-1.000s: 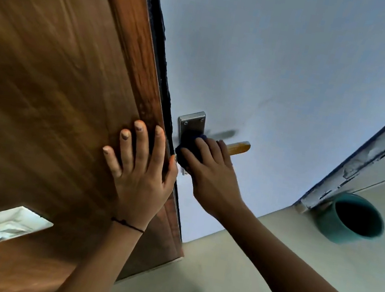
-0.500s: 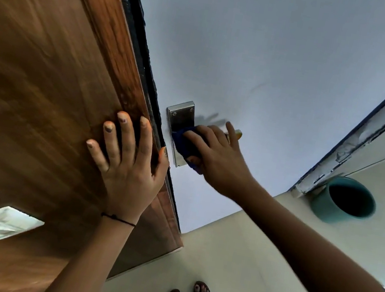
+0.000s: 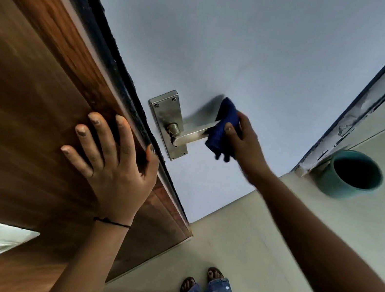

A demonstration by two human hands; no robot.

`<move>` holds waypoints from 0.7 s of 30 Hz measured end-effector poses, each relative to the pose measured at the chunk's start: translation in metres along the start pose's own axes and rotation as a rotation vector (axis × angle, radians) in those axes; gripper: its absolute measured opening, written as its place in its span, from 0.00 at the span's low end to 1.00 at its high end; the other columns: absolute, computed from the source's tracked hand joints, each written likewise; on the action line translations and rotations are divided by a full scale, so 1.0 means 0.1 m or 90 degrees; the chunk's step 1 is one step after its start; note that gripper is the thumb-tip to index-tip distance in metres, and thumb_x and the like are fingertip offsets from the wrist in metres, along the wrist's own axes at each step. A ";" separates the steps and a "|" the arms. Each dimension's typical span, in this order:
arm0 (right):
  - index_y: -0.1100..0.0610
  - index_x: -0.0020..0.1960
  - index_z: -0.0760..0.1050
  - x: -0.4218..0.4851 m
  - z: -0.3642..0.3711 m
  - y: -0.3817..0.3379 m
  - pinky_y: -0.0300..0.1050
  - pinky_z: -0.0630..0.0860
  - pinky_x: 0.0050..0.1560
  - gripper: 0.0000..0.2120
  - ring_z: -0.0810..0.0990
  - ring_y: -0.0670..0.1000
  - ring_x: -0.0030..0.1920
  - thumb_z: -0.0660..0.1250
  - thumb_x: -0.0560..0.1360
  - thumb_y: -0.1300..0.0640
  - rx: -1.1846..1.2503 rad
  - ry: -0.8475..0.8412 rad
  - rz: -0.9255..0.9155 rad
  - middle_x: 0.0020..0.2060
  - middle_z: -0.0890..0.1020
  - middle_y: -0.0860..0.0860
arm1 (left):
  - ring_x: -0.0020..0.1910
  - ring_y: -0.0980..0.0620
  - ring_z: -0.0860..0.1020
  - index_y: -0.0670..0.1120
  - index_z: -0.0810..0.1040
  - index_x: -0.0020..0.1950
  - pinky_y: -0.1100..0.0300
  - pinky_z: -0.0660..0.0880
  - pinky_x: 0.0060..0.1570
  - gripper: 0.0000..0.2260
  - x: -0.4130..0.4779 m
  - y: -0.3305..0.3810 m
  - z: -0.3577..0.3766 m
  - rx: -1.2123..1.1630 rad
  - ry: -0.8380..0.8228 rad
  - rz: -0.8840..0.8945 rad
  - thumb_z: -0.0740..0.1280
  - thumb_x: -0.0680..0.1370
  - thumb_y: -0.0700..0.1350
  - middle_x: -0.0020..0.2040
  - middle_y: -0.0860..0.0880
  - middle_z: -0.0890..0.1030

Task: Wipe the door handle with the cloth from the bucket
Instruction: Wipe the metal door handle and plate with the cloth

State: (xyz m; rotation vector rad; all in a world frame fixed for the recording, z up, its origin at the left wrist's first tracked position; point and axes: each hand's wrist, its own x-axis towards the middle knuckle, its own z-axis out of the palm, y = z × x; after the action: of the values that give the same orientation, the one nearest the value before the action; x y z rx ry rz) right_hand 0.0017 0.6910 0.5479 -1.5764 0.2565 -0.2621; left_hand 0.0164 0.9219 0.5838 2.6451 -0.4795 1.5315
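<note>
The teal bucket (image 3: 353,175) is standing on the floor beside the wall, its inside too dark to tell. The right hand (image 3: 245,143) is clamping the blue cloth (image 3: 222,130) around the door handle (image 3: 191,136); the left hand (image 3: 112,157) is pressing the wooden door (image 3: 28,91), fingers spread apart.

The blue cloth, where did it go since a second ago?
The right hand slid the blue cloth along the door handle, from the metal plate out to the lever's far end, so the plate and lever now show. The left hand stayed flat on the wooden door; the bucket stayed on the floor.
</note>
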 end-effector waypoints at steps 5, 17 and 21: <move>0.60 0.63 0.68 -0.09 0.52 0.00 0.44 0.68 0.31 0.16 0.76 0.52 0.32 0.53 0.83 0.51 0.475 0.170 0.124 0.41 0.79 0.55 | 0.76 0.50 0.33 0.47 0.40 0.78 0.48 0.32 0.73 0.40 -0.01 0.00 -0.01 -0.001 -0.012 0.001 0.64 0.77 0.53 0.70 0.34 0.55; 0.56 0.68 0.69 -0.36 1.06 0.18 0.49 0.77 0.61 0.19 0.79 0.56 0.61 0.57 0.81 0.48 0.407 0.142 0.167 0.61 0.79 0.55 | 0.72 0.36 0.45 0.46 0.42 0.78 0.49 0.32 0.73 0.40 0.01 0.02 -0.01 -0.017 -0.018 0.002 0.65 0.76 0.52 0.69 0.33 0.55; 0.55 0.65 0.73 -0.40 1.25 0.33 0.29 0.70 0.59 0.16 0.75 0.44 0.55 0.64 0.78 0.56 0.129 0.181 0.072 0.57 0.75 0.49 | 0.76 0.48 0.33 0.48 0.38 0.77 0.49 0.31 0.72 0.41 0.01 0.02 -0.01 -0.018 -0.014 -0.008 0.64 0.76 0.52 0.69 0.33 0.54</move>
State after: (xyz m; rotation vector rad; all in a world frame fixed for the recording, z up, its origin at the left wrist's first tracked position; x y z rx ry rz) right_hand 0.0045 0.8215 0.5119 -1.3173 0.5224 -0.4116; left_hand 0.0153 0.9204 0.5846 2.6420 -0.4819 1.4823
